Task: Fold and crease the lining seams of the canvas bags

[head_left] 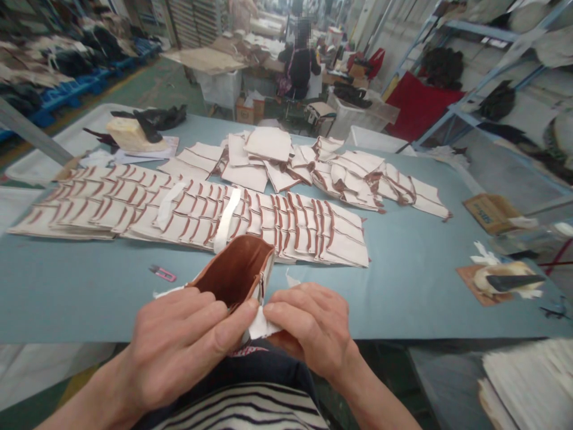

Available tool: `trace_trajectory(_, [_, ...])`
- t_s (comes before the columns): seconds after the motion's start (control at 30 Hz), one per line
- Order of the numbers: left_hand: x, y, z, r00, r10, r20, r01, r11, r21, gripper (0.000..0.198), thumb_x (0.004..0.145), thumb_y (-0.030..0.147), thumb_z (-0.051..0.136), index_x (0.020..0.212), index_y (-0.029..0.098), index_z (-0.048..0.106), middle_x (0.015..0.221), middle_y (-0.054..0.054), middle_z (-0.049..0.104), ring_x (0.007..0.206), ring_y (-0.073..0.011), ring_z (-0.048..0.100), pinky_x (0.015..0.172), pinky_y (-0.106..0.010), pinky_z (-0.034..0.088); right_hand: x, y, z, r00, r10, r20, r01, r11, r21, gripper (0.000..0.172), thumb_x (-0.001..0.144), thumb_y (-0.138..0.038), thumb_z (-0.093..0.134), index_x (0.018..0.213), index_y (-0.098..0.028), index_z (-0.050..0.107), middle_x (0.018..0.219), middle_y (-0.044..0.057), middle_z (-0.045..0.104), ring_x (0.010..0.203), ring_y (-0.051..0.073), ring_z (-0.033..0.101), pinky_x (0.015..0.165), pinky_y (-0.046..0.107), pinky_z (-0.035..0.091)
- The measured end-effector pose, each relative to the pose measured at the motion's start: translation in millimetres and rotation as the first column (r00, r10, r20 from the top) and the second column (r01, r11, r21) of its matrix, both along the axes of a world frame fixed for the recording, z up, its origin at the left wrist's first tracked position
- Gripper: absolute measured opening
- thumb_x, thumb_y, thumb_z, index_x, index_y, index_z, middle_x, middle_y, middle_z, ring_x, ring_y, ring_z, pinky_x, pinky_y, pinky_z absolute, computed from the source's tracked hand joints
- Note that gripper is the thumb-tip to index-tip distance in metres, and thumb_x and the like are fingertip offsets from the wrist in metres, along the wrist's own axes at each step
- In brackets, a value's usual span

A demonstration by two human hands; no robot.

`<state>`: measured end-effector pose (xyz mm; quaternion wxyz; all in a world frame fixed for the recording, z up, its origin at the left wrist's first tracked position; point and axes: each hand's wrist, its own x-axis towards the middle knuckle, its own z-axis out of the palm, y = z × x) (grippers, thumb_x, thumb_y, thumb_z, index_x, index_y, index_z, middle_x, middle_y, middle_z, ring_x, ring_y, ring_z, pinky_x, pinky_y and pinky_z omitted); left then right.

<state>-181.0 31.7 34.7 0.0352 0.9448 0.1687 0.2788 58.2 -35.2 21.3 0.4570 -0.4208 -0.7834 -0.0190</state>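
Observation:
My left hand (188, 340) is closed on a brown leather piece (235, 272) with a white backing, held up over the near edge of the blue table (412, 280). My right hand (313, 325) pinches the white strip (262, 325) at the same piece's lower edge, fingertips touching those of the left hand. Just beyond, rows of white pieces with brown trim (201, 209) lie overlapped on the table, with loose white strips (228, 218) across them.
Small pink snips (163, 273) lie left of my hands. A looser heap of white pieces (340, 170) sits farther back. A glue pot with brush (505, 278) and a cardboard box (490, 212) are at right. A person (299, 60) works in the background.

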Motion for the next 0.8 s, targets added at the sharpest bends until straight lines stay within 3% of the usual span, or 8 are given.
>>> trace_trajectory(0.23, [2.6, 1.2, -1.9, 1.000, 0.003, 0.016, -0.002, 1.000, -0.007, 0.043, 0.108, 0.006, 0.050, 0.147, 0.020, 0.062, 0.074, 0.003, 0.069, 0.062, -0.0168, 0.063, 0.065, -0.032, 0.043, 2.8, 0.2, -6.8, 1.000, 0.016, -0.013, -0.016, 1.000, -0.011, 0.027, 0.118, -0.033, 0.047, 0.129, -0.023, 0.069, 0.091, 0.009, 0.085, 0.072, 0.020, 0.075, 0.068, 0.032, 0.054])
trace_trajectory(0.3, [7.7, 4.8, -0.5, 0.999, -0.015, 0.032, 0.014, 1.000, 0.017, 0.039, 0.109, 0.007, 0.050, 0.145, 0.018, 0.060, 0.069, 0.004, 0.068, 0.057, -0.0162, 0.061, 0.062, -0.031, 0.043, 0.2, 0.8, -6.4, 0.999, 0.014, -0.033, -0.015, 1.000, -0.025, 0.023, 0.116, -0.030, 0.051, 0.121, -0.024, 0.073, 0.090, 0.008, 0.085, 0.070, 0.019, 0.075, 0.067, 0.031, 0.053])
trace_trajectory(0.37, [12.6, 9.9, 0.7, 0.998, 0.035, 0.051, -0.035, 0.999, -0.008, 0.032, 0.112, 0.015, 0.051, 0.143, 0.018, 0.058, 0.062, 0.008, 0.064, 0.051, -0.0148, 0.059, 0.058, -0.029, 0.042, -4.6, 1.9, -3.2, 0.984, -0.008, -0.178, -0.020, 0.988, -0.151, 0.020, 0.114, -0.030, 0.058, 0.105, -0.024, 0.075, 0.082, 0.005, 0.084, 0.066, 0.016, 0.073, 0.065, 0.029, 0.052])
trace_trajectory(0.43, [15.5, 15.1, 1.0, 0.986, 0.158, 0.057, -0.149, 0.978, -0.147, 0.023, 0.114, 0.026, 0.054, 0.136, 0.020, 0.060, 0.059, 0.010, 0.061, 0.046, -0.0135, 0.057, 0.053, -0.027, 0.041, -9.5, 3.1, 0.9, 0.886, -0.108, -0.452, -0.110, 0.896, -0.431, 0.027, 0.112, -0.039, 0.063, 0.092, -0.023, 0.073, 0.073, 0.003, 0.080, 0.058, 0.014, 0.067, 0.059, 0.025, 0.051])
trace_trajectory(0.5, [15.9, 19.1, 0.5, 0.962, 0.272, 0.033, -0.240, 0.895, -0.377, 0.017, 0.114, 0.036, 0.055, 0.117, 0.022, 0.063, 0.060, 0.010, 0.063, 0.045, -0.0128, 0.058, 0.052, -0.025, 0.042, -12.5, 4.2, 3.2, 0.696, -0.283, -0.661, -0.333, 0.688, -0.645, 0.039, 0.108, -0.054, 0.067, 0.087, -0.021, 0.070, 0.069, 0.003, 0.076, 0.051, 0.011, 0.061, 0.053, 0.022, 0.050])
trace_trajectory(0.53, [15.5, 20.6, 0.1, 0.953, 0.304, 0.013, -0.261, 0.838, -0.479, 0.020, 0.114, 0.039, 0.054, 0.105, 0.023, 0.064, 0.060, 0.009, 0.064, 0.047, -0.0131, 0.059, 0.053, -0.025, 0.043, -13.1, 4.8, 3.0, 0.606, -0.355, -0.711, -0.448, 0.587, -0.675, 0.045, 0.105, -0.060, 0.069, 0.085, -0.020, 0.069, 0.069, 0.003, 0.076, 0.049, 0.010, 0.059, 0.051, 0.021, 0.049])
trace_trajectory(0.6, [13.9, 22.9, -0.9, 0.940, 0.339, -0.030, -0.287, 0.744, -0.604, 0.035, 0.113, 0.044, 0.050, 0.086, 0.024, 0.060, 0.062, 0.006, 0.066, 0.053, -0.0146, 0.061, 0.055, -0.025, 0.044, -12.8, 6.1, -0.1, 0.476, -0.431, -0.766, -0.609, 0.467, -0.641, 0.054, 0.098, -0.069, 0.074, 0.081, -0.018, 0.068, 0.067, 0.002, 0.074, 0.047, 0.008, 0.055, 0.049, 0.020, 0.048])
trace_trajectory(0.8, [9.3, 30.4, -7.4, 0.936, 0.304, -0.180, -0.334, 0.593, -0.733, 0.041, 0.100, 0.055, 0.061, 0.074, 0.024, 0.062, 0.055, 0.005, 0.060, 0.049, -0.0147, 0.053, 0.048, -0.025, 0.036, -12.2, 13.3, -9.6, 0.297, -0.535, -0.791, -0.731, 0.405, -0.549, 0.059, 0.086, -0.072, 0.083, 0.079, -0.015, 0.072, 0.064, 0.003, 0.074, 0.047, 0.009, 0.058, 0.048, 0.019, 0.048])
